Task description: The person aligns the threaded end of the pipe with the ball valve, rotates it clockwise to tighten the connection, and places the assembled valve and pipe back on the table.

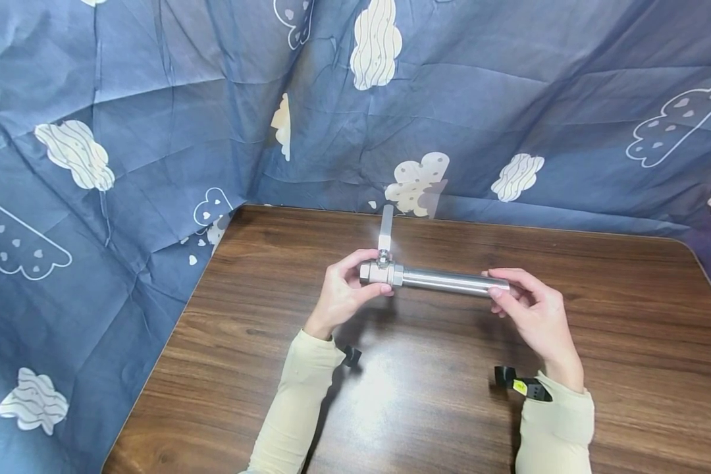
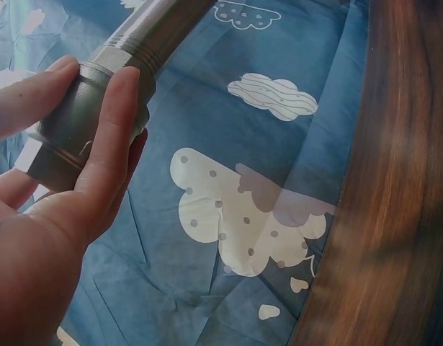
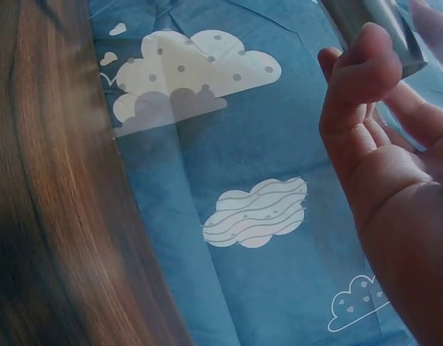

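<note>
A metal valve (image 1: 381, 271) with a steel pipe (image 1: 453, 281) screwed into it was held level above the wooden table (image 1: 628, 368), its flat handle (image 1: 386, 228) pointing up. The left hand (image 1: 343, 294) curled thumb and fingers round the valve body. The right hand (image 1: 536, 313) pinched the pipe's free end. A cloud-printed blue cloth (image 1: 154, 99) hung behind.

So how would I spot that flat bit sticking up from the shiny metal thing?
Look above the brown wooden table to the silver pipe held between two hands. At its thicker end, gripped by the left hand, a flat pale handle stands straight up, the only part pointing upward.
</note>
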`<state>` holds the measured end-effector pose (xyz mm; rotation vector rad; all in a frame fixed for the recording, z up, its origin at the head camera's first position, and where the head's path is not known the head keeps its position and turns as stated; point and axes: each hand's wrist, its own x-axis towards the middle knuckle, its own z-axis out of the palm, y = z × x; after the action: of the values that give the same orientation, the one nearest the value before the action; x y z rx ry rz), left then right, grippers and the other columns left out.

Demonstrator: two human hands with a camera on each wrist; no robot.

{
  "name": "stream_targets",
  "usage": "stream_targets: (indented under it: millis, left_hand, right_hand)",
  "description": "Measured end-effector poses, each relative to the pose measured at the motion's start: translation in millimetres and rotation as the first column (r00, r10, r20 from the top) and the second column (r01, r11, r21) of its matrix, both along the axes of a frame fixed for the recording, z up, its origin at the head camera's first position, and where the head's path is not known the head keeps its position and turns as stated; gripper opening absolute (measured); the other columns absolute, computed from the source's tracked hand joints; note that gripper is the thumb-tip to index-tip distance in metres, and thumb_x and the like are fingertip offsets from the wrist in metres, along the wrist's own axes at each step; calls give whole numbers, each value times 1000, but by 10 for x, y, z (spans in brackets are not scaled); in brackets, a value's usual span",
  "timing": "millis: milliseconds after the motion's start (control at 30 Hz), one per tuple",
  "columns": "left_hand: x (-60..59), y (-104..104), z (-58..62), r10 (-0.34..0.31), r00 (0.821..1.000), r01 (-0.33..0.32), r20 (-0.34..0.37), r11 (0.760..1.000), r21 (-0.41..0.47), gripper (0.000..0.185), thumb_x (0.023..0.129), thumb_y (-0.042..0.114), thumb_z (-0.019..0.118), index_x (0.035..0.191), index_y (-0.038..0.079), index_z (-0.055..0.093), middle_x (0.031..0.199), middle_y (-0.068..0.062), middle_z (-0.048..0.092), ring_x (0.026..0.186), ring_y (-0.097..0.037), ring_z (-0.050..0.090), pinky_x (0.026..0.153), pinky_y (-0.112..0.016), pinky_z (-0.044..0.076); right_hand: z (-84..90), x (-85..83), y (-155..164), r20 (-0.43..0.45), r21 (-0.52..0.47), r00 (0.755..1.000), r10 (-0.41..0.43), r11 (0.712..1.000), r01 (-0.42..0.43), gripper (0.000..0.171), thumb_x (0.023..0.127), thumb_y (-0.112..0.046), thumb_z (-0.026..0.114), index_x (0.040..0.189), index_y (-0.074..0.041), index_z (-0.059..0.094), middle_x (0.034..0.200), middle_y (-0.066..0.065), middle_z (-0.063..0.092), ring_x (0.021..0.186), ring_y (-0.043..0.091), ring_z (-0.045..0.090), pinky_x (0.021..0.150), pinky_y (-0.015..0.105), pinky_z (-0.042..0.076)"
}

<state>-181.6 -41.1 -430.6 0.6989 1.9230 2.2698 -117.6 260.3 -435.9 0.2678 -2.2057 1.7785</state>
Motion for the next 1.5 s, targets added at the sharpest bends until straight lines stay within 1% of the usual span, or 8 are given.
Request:
stream_targets:
  millis: [67,133,267,500,700,1000,1233,1500]
  left_hand:
    - [0,-2,0,-1,1000,1,1,1000,11,53,71,-16,71,120,-12,54,116,-32,59,81,-10,66,74,-26,64]
    - [-3,-3,-4,-3,1000,3,6,1000,22,53,71,-17,70,120,-12,54,118,-34,58,82,-10,67,74,-27,64]
    - [-1,-9,2,-9,1000,7,26,999,44,54,70,-19,69,121,-13,53,121,-35,56,82,-11,67,74,-29,64]
    - [-3,-18,7,-6,999,4,41,999,46,54,71,-20,69,122,-13,52,122,-34,57,82,-12,68,74,-30,64]
    - [-2,-19,-2,2,999,-4,43,999,44,55,70,-20,69,122,-13,52,121,-31,58,83,-12,67,74,-29,64]
    - [-4,-24,-3,-2,1000,1,21,999,47,54,70,-19,70,121,-14,52,121,-32,57,85,-11,67,75,-28,64]
    - [-8,-25,-9,-6,1000,5,24,999,49,53,71,-17,70,120,-13,53,121,-34,57,84,-11,67,75,-27,64]
    - [-7,-24,-9,-2,1000,1,19,999,47,54,70,-20,69,120,-15,52,119,-28,61,83,-11,67,74,-28,64]
  right_hand:
    - [7,-1,-3,-21,-79,998,59,995,-61,35,83,14,64,117,12,58,107,-3,70,71,6,64,57,13,56]
    - [13,2,-8,-36,-142,995,97,985,-101,40,79,19,65,117,15,56,114,1,69,80,6,66,65,13,59]
    - [28,11,-20,-56,-162,992,113,979,-120,47,73,24,67,118,17,55,118,6,67,93,8,66,76,14,59]
    - [41,18,-22,-49,-134,993,112,984,-117,52,70,28,66,120,16,54,120,5,66,95,9,66,77,13,59]
    - [26,19,-16,-81,-140,988,132,980,-142,52,71,29,64,120,17,53,121,9,65,97,10,66,80,15,59]
    - [55,35,-28,-32,-80,996,82,993,-84,51,72,26,66,121,13,55,119,-2,67,96,7,67,81,15,59]
    - [56,35,-32,-39,-124,994,104,986,-108,52,72,30,62,121,16,53,118,-1,68,98,8,67,79,16,60]
    - [42,32,-23,-27,-138,994,107,984,-110,50,72,28,63,120,16,54,117,0,68,98,8,67,78,15,60]
